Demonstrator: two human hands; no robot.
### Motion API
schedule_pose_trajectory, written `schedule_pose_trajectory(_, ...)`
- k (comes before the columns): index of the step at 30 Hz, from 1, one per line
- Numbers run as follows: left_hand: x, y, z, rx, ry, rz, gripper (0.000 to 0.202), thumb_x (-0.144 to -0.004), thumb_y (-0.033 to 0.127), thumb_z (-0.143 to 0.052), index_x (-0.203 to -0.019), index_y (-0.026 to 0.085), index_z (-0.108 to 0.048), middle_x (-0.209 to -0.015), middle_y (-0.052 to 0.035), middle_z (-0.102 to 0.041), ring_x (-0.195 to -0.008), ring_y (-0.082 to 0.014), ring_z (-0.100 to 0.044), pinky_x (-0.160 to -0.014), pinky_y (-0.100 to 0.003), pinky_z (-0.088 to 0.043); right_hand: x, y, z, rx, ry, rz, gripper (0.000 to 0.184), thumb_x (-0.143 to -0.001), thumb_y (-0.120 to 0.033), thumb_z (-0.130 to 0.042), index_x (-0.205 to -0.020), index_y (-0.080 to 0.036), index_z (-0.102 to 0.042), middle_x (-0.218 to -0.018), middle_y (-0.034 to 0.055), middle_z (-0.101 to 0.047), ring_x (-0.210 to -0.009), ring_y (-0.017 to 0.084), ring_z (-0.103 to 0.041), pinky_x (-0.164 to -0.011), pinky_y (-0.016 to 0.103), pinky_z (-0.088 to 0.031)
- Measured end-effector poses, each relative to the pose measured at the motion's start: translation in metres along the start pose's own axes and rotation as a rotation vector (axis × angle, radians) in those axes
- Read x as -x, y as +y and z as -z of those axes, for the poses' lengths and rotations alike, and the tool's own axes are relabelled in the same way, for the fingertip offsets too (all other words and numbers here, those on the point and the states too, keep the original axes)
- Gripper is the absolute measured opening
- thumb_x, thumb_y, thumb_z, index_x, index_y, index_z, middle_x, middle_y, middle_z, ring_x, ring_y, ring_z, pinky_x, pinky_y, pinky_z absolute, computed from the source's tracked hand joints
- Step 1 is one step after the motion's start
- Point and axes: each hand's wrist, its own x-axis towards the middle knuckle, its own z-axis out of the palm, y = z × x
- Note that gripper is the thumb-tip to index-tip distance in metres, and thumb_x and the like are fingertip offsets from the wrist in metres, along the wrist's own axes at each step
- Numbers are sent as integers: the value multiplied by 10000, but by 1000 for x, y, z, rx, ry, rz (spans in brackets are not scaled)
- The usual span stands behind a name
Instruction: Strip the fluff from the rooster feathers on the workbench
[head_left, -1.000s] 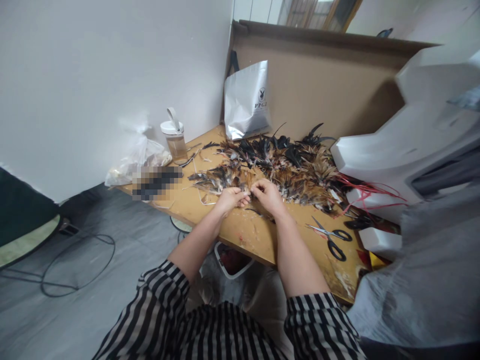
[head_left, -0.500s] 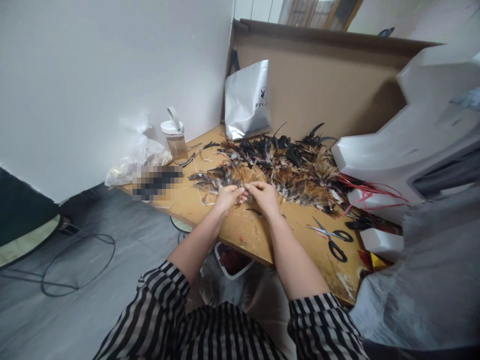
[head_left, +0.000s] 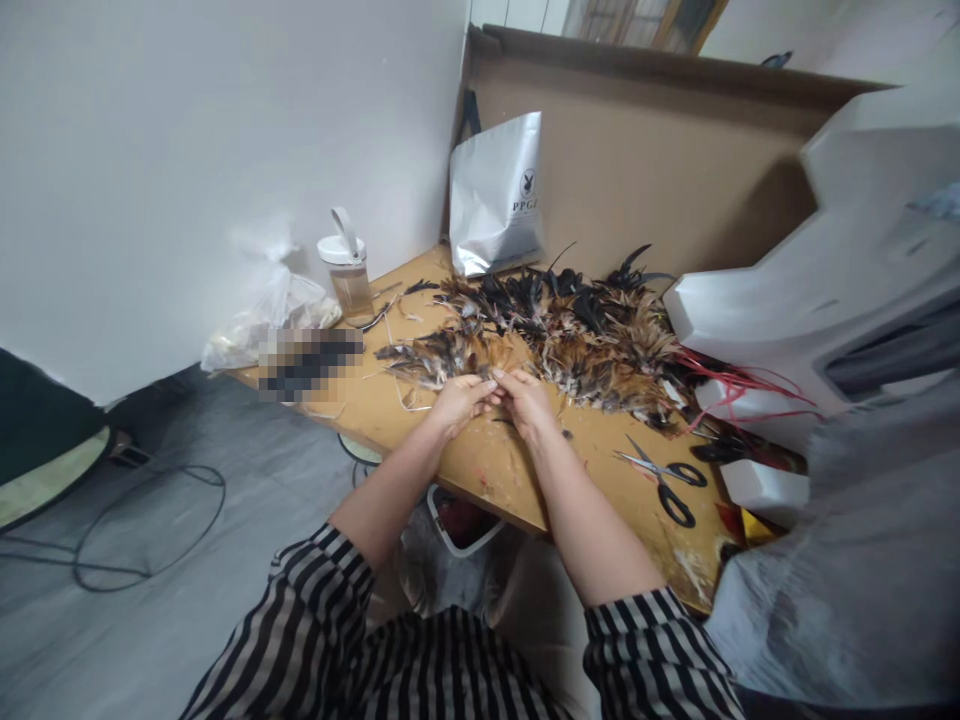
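Note:
My left hand [head_left: 460, 405] and my right hand [head_left: 527, 402] meet above the front part of the wooden table [head_left: 592, 530]. Both are closed, with thumbs and fingertips pinched together at nearly the same spot. Brown feathers [head_left: 506, 352] show right at the fingertips, and the hands appear to grip their near ends; the exact hold is too small to make out. Beyond lies a wide pile of black and brown feathers [head_left: 577, 300]. Scissors [head_left: 664, 475] with black handles lie with blades apart, to the right of my right hand.
At the left stand a lidded cup [head_left: 347, 275] and a plastic bag [head_left: 274, 310]. A silver bag [head_left: 495, 200] leans on the cardboard [head_left: 637, 160] behind. Red strings [head_left: 750, 385] and white foam [head_left: 750, 300] are at right; a white bin [head_left: 469, 545] sits under the table edge.
My hands stay pinched together at the feathers, with the right hand turned slightly and its fingers lower. The view has shifted a little. The scissors and feather pile are unmoved.

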Motion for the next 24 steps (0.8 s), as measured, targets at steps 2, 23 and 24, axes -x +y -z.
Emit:
schedule_pose_trajectory(2, -1, -1, 1, -53, 59, -42, 247, -617, 323, -666, -681, 90, -613, -597, -46, -606, -459, -61, -499, -435, -167, -349, 1, -2, -3, -9, 32, 16, 286, -550, -390, -691, -570, -160, -523, -504, -41, -511, -462, 77, -464, -477, 213, -367)
schedule_pose_trajectory(23, 4, 3, -5, -195, 229, -248, 251, -672, 368, -594, -601, 127, -595, -568, 4, -562, -546, -83, -481, -547, -196, -377, 6, -13, 1, -267, -386, -384, 419, -732, -555, -462, -719, -145, -545, -558, -37, -437, -365, 16, -202, -341, 167, -123)
schedule_pose_trajectory(24, 5, 4, -6, -180, 237, -233, 258, -667, 370, -600, -581, 127, -585, -544, 10, -548, -527, -78, -471, -536, -194, -372, 7, -14, 1, -213, -377, -349, 416, -736, -549, -461, -718, -143, -553, -561, -31, -451, -367, 18, -216, -343, 170, -122)
